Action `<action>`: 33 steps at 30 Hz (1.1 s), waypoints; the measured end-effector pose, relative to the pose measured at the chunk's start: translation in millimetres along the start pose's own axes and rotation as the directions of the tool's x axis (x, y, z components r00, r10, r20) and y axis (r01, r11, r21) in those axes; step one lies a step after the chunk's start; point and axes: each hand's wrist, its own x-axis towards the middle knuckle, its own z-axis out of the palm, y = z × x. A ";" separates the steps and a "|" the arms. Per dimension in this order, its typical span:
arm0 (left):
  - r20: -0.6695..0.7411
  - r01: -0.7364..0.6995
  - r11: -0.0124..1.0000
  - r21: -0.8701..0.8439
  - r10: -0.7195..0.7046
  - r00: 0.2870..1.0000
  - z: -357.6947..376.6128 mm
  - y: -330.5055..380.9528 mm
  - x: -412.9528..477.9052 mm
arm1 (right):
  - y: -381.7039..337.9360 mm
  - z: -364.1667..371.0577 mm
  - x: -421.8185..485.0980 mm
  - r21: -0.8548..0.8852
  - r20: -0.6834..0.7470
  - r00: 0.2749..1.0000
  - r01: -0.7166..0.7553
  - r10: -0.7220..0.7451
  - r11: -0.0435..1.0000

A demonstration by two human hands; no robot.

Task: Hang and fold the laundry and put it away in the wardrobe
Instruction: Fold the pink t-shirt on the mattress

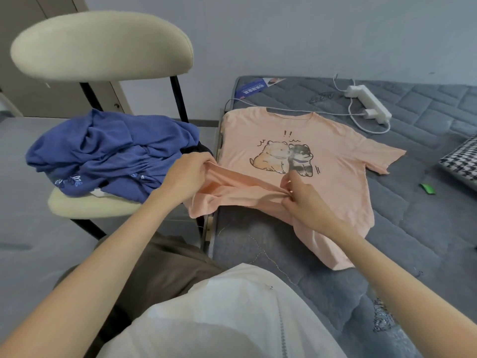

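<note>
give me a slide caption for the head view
Both hands, left and right, pinch a peach T-shirt spread on a grey mattress, beside blue laundry.

Left grip [185, 174], right grip [305, 200]: both tight.

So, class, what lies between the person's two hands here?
In the head view, a bunched fold of the pink T-shirt stretches from the left hand to the right hand. Both hands grip it, and nothing else lies between them.

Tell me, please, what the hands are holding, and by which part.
Both hold the pink T-shirt: left hand grips its bunched edge beside the chair, right hand pinches a fold just below the print.
</note>
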 end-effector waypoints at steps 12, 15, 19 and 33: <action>-0.022 0.302 0.911 0.282 -0.309 0.951 -25.5 -44.3 -20.5 | -5.6 4.9 13.0 0.006 -0.066 0.998 0.007 -0.007 1.000; 0.197 0.531 0.794 -0.296 -0.493 0.847 -34.9 -44.4 -18.0 | -7.7 11.1 12.0 -0.039 0.001 1.000 0.029 -0.029 0.999; 0.355 0.622 0.286 -0.729 -0.619 0.701 -43.9 -44.2 -18.0 | -6.8 18.7 5.8 -0.355 0.009 0.988 0.146 -0.153 0.923; 0.300 0.265 -0.154 -0.952 -0.649 0.699 -27.3 -51.9 -7.4 | -1.3 0.3 -1.7 -0.195 0.020 0.989 0.147 -0.146 0.970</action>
